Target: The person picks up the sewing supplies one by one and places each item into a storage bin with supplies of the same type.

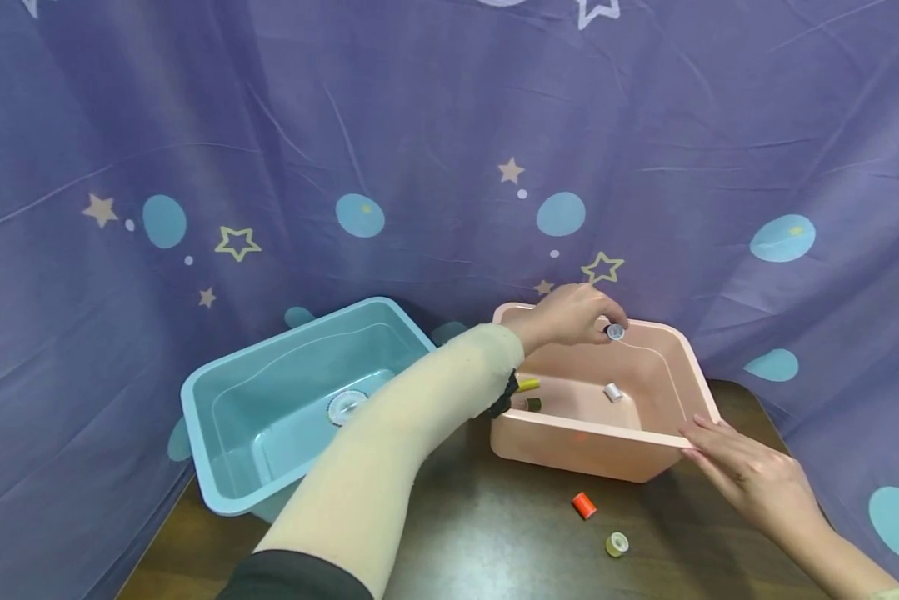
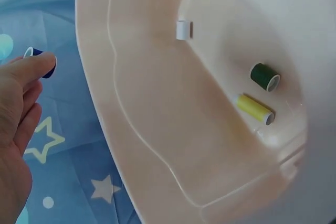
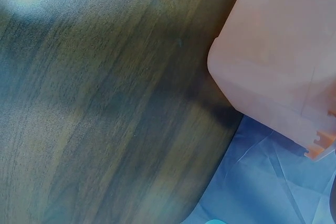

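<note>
My left hand (image 1: 576, 315) reaches over the far side of the pink plastic bin (image 1: 569, 444). Between thumb and fingers it pinches a dark blue thread spool (image 2: 48, 67), above the bin's back rim. My right hand (image 1: 756, 475) grips the bin's front right corner, fingers on the rim and thumb below. Inside the bin lie a white spool (image 2: 183, 30), a dark green spool (image 2: 264, 77) and a yellow spool (image 2: 254, 109). On the table in front of it are an orange-red spool (image 1: 584, 506) and a pale yellow spool (image 1: 616, 545).
To the left stands a blue plastic bin (image 1: 232, 505), holding a round white disc (image 1: 342, 407) partly hidden by my left arm. Both bins stand on a dark wooden table (image 1: 486, 517). A purple-blue curtain (image 1: 434, 125) with stars hangs close behind them.
</note>
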The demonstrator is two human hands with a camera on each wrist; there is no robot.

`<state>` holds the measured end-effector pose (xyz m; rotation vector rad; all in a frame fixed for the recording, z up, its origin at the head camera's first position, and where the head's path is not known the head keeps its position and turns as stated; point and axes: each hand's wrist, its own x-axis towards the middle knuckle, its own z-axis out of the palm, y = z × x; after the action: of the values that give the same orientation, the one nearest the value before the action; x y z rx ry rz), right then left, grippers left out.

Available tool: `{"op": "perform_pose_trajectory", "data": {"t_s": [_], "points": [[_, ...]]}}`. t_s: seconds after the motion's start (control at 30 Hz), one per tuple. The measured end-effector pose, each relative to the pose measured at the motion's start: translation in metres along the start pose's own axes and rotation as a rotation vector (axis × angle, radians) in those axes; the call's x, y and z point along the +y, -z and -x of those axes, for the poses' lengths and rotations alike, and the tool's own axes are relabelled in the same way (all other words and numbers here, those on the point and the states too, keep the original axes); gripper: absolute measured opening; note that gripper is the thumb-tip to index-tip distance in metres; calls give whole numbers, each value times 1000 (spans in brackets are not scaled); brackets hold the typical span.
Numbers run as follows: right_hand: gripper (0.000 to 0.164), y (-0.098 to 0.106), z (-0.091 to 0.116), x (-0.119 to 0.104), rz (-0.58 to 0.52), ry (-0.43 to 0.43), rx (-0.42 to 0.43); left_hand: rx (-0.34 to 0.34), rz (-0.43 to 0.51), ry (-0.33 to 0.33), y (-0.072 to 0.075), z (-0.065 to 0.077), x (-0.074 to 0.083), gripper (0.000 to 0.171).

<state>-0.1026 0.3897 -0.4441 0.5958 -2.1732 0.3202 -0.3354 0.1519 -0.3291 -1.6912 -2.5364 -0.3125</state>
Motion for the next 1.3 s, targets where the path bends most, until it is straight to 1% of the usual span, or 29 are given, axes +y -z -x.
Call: {"op": "perform_pose_trajectory", "data": {"t_s": [0.17, 0.3, 0.6, 0.77, 0.93, 1.03, 1.2, 1.3], "points": [[51, -1, -1, 0, 3, 2, -6, -11, 14, -9, -11, -1, -4, 30], [52, -1, -2, 1, 9, 8, -13, -5, 28, -22, -16, -3, -7, 29], [50, -3, 0, 0, 6, 7, -19, -14, 32, -20, -24, -10, -15, 30], [51, -2, -2, -2, 9, 0, -21, -34, 18, -45, -27, -13, -17, 27], [51, 0, -3, -1, 16, -4, -22, -48, 7, -64, -28, -18, -17, 25], [51, 2, -3, 0, 18, -4, -23, -72, -7, -72, -29, -21, -17, 25], [52, 2, -1, 3, 22, -5, -29, -132, -45, -74, -31, -25, -18, 26], [53, 1, -1, 3, 30, -5, -32, -162, -51, -85, -33, -27, -19, 27]]}}
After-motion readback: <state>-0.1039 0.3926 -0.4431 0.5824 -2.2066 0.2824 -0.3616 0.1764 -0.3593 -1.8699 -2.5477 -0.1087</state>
